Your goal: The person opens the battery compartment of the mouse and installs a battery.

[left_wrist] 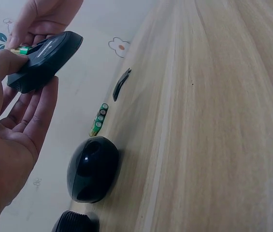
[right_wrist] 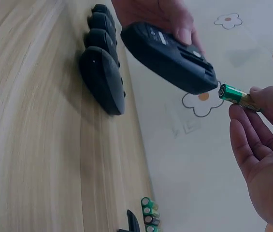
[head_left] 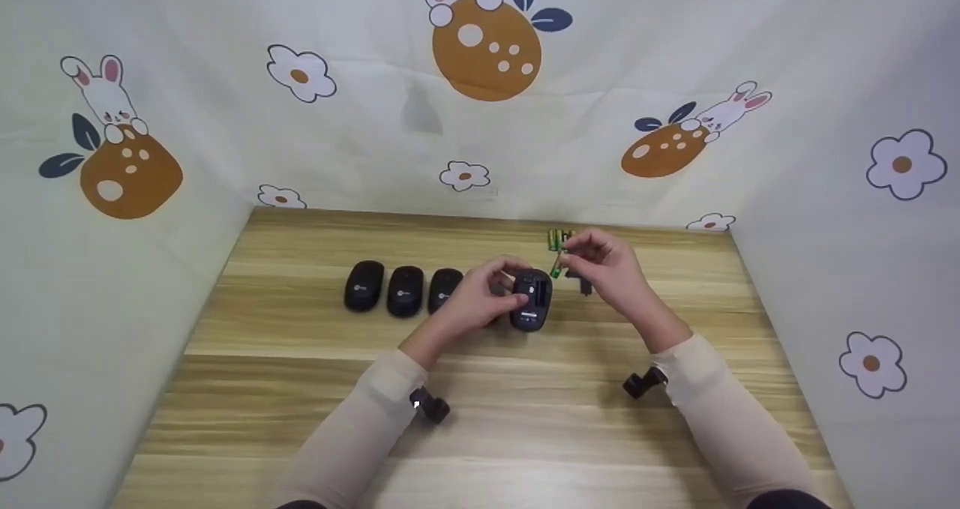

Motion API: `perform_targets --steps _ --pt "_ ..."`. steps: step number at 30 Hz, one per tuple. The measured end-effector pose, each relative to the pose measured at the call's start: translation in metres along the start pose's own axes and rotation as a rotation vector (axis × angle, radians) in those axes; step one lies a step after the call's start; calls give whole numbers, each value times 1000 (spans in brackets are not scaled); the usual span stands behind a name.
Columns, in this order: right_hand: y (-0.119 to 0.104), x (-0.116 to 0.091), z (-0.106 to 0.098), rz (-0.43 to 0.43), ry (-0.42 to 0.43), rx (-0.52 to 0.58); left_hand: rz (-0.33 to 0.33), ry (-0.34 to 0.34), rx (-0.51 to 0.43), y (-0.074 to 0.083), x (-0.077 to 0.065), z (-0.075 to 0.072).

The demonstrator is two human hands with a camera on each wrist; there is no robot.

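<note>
Currently, the right hand point(head_left: 609, 270) pinches 1 green battery point(right_wrist: 237, 96) between thumb and fingertips, above the bench point(head_left: 480, 434). The left hand point(head_left: 480, 293) grips a black mouse point(head_left: 530, 318), thumb across its underside and fingers beneath its shell. This mouse is held raised and upside down, its battery slot point(head_left: 541, 294) exposed. In the right wrist view, the battery sits just beside the end of the mouse, apart from it.

Below the right hand lies a thin black piece point(left_wrist: 122, 85), apparently a cover. Near it, 4 loose batteries point(right_wrist: 148, 211) form a close row by the patterned backdrop point(head_left: 480, 142). To the left, 4 further mice point(head_left: 405, 291) stand in a line, 1 of them largely hidden by the left hand in the head view.

Risks noted: the battery is held only by the fingertips, so a slip or a knock against the mouse could drop it. Its polarity against the slot cannot be told; a reversed fit would be the likely fault. Tilting the mouse could let a poorly seated battery fall out. A low sweep of the right hand could shift the cover or scatter the row.
</note>
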State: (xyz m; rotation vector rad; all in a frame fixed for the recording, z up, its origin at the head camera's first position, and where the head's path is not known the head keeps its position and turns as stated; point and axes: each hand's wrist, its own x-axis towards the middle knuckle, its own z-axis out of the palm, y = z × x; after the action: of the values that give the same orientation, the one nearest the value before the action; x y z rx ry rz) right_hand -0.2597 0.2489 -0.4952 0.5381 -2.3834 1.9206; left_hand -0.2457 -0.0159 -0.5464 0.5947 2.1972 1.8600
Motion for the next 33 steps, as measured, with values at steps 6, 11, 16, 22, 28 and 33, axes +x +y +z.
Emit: perform_targets --steps 6,11,16,22,28,33 --pt "-8 -5 5 -29 -32 13 1 0 4 1 0 0" --pt "-11 -10 11 -56 -71 -16 10 -6 0 0 0 1" --pt "-8 -12 15 -86 -106 -67 34 -18 -18 0 1 1" --pt "-8 -14 17 -117 -111 -145 28 -24 -12 1 1 1" --pt "-5 -14 20 -138 -124 -190 26 -17 -20 1 2 1" --pt "-1 -16 21 -129 -125 -194 28 -9 -15 0 2 1"
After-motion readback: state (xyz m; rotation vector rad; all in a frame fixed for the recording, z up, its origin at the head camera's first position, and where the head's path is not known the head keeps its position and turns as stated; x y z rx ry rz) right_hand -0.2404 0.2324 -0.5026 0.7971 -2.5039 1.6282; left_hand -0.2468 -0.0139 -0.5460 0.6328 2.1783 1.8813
